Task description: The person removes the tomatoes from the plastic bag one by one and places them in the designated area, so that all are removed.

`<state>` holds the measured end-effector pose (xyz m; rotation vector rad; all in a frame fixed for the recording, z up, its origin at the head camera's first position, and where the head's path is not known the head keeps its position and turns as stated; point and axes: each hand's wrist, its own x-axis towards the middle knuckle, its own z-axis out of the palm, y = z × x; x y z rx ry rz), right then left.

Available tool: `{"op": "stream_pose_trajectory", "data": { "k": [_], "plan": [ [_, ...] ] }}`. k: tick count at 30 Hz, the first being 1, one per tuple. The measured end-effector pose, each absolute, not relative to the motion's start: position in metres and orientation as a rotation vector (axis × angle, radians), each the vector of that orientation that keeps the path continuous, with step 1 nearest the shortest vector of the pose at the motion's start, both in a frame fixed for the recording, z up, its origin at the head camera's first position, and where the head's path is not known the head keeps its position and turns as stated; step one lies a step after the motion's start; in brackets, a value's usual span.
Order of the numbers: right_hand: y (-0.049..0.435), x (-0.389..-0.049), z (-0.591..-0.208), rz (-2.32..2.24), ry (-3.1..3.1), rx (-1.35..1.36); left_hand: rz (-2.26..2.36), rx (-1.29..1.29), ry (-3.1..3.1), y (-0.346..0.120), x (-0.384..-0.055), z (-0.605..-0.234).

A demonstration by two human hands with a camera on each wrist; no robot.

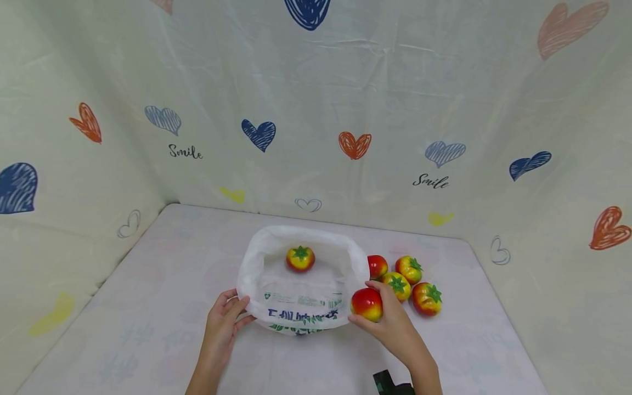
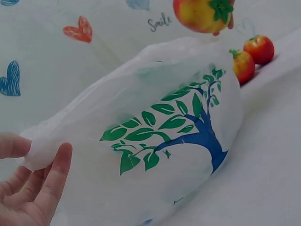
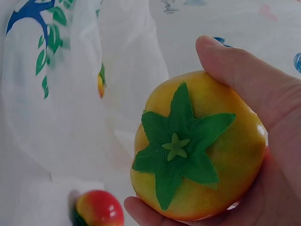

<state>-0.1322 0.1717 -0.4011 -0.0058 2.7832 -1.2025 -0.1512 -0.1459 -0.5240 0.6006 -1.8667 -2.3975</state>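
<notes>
A white plastic bag stands with its mouth spread wide, green leaves and a blue tree printed on its side. One red-and-yellow artificial tomato lies inside it. My left hand pinches the bag's left rim between thumb and fingers. At the bag's right edge, my right hand grips another artificial tomato. Its green cloth calyx faces the right wrist camera. From the head view I cannot tell whether this tomato touches the rim.
Several more artificial tomatoes sit grouped on the white tabletop, right of the bag. A black object shows at the bottom edge near the right forearm. Behind the table hangs a pale curtain printed with hearts.
</notes>
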Motion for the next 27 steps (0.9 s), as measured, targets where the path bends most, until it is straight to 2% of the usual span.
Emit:
{"op": "stream_pose_trajectory", "data": {
  "k": [14, 27],
  "plan": [
    [0.211, -0.136, -0.433, -1.076, 2.767, 0.296, -2.404, 0.599, -1.865, -0.146, -0.153, -0.528],
    [0.243, -0.137, -0.452, -0.971, 2.739, 0.412, -2.393, 0.589, -1.885, -0.146, -0.152, -0.526]
  ]
}}
